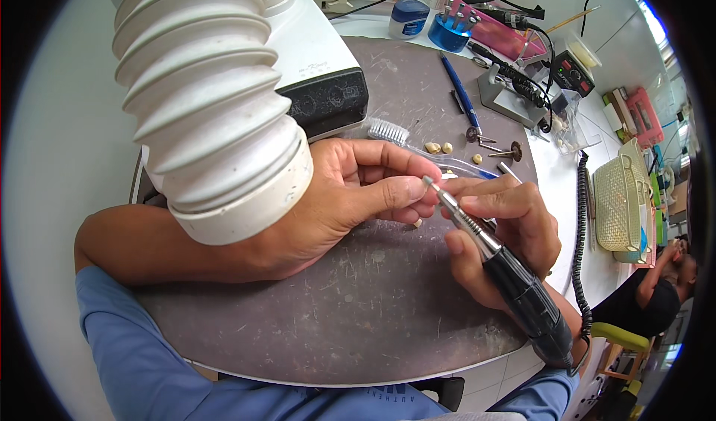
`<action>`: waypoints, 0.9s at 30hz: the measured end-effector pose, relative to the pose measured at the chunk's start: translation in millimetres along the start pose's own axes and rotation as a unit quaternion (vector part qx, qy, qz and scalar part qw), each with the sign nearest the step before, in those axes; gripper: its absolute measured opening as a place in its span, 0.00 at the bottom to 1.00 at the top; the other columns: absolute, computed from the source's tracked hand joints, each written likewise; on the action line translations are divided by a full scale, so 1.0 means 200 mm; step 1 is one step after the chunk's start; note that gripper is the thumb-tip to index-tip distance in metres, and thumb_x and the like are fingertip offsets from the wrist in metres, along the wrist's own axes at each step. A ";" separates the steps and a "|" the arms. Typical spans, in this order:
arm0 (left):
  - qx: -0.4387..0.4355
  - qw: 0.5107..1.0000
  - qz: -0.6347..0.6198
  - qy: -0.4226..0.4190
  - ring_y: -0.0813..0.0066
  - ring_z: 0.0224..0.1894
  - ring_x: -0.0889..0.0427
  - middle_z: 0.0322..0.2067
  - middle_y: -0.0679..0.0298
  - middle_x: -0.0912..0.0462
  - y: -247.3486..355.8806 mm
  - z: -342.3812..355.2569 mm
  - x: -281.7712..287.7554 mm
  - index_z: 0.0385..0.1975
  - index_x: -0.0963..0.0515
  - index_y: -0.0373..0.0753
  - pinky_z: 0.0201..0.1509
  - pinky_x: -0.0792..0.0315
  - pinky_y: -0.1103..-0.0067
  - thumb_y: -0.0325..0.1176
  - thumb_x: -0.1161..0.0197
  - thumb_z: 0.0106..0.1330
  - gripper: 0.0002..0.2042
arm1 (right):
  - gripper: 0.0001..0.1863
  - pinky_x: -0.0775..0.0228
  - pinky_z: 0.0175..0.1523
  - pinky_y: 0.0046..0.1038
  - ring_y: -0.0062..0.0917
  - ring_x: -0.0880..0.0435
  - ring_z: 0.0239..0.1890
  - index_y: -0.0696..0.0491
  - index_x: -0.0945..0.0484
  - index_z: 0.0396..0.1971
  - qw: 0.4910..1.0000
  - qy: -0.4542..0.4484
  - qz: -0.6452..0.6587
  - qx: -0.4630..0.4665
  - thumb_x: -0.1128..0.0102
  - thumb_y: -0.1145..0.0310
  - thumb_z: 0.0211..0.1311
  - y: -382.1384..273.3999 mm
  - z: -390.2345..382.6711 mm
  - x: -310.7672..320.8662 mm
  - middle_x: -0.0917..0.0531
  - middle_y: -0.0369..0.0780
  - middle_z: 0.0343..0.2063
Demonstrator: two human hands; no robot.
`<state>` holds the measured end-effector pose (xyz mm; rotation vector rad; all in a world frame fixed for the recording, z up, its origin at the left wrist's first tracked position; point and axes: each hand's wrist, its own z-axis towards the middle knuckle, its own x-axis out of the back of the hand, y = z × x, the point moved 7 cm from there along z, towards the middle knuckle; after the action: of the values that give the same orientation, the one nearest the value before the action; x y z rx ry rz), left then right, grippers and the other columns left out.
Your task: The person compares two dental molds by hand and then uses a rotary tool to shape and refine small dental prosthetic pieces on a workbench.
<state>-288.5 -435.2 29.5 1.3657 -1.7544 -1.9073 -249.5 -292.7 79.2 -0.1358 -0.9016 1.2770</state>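
Note:
My left hand (343,197) has its thumb and forefinger pinched at the tip of a rotary handpiece, round something small I cannot make out. My right hand (514,220) grips that black-and-silver handpiece (526,298), whose bit meets the left fingertips. Just beyond the hands lie a clear-handled brush (388,132), several small cream tooth-like pieces (432,147), metal burs with dark discs (514,152) and a blue pen-like tool (459,85) on the grey mat (335,331).
A white corrugated hose (201,100) hangs over my left wrist, before a white machine (321,55). Behind are a blue bur holder (451,33), a tool stand (503,100) and control box (570,74). Right are a coiled cord (580,220), basket (619,205) and seated person (649,302).

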 end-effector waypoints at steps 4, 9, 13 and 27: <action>-0.004 1.000 -0.018 0.011 0.77 0.46 0.19 0.42 0.60 0.19 0.01 0.00 0.00 0.50 0.27 0.32 0.52 0.25 0.82 0.28 0.40 0.68 0.13 | 0.15 0.22 0.37 0.25 0.32 0.13 0.31 0.64 0.26 0.33 0.997 0.069 0.023 -0.007 0.32 0.77 0.46 0.01 -0.01 0.02 0.16 0.51 0.29; -0.006 1.000 -0.030 0.003 0.77 0.46 0.18 0.42 0.59 0.18 0.00 0.00 0.01 0.49 0.29 0.34 0.52 0.24 0.82 0.29 0.40 0.68 0.12 | 0.15 0.25 0.46 0.29 0.32 0.16 0.38 0.61 0.32 0.40 1.000 -0.015 -0.007 -0.019 0.37 0.71 0.60 0.00 -0.02 0.00 0.21 0.48 0.33; -0.003 1.000 -0.030 0.002 0.77 0.45 0.18 0.41 0.59 0.18 0.00 0.00 0.01 0.47 0.27 0.34 0.52 0.24 0.82 0.29 0.40 0.68 0.11 | 0.16 0.25 0.45 0.29 0.32 0.16 0.38 0.62 0.32 0.40 1.000 -0.019 -0.004 -0.019 0.36 0.72 0.60 0.00 -0.02 0.00 0.21 0.48 0.32; 0.001 1.000 -0.016 -0.002 0.79 0.43 0.19 0.40 0.61 0.18 0.00 0.01 0.00 0.46 0.26 0.33 0.51 0.24 0.83 0.29 0.39 0.68 0.11 | 0.14 0.25 0.46 0.28 0.33 0.15 0.40 0.62 0.31 0.40 0.999 -0.022 0.007 -0.022 0.36 0.74 0.59 0.00 -0.02 0.00 0.20 0.48 0.34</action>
<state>-289.2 -434.2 28.6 1.3985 -1.7474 -1.9263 -246.9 -292.4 77.4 -0.1497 -0.9681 1.2774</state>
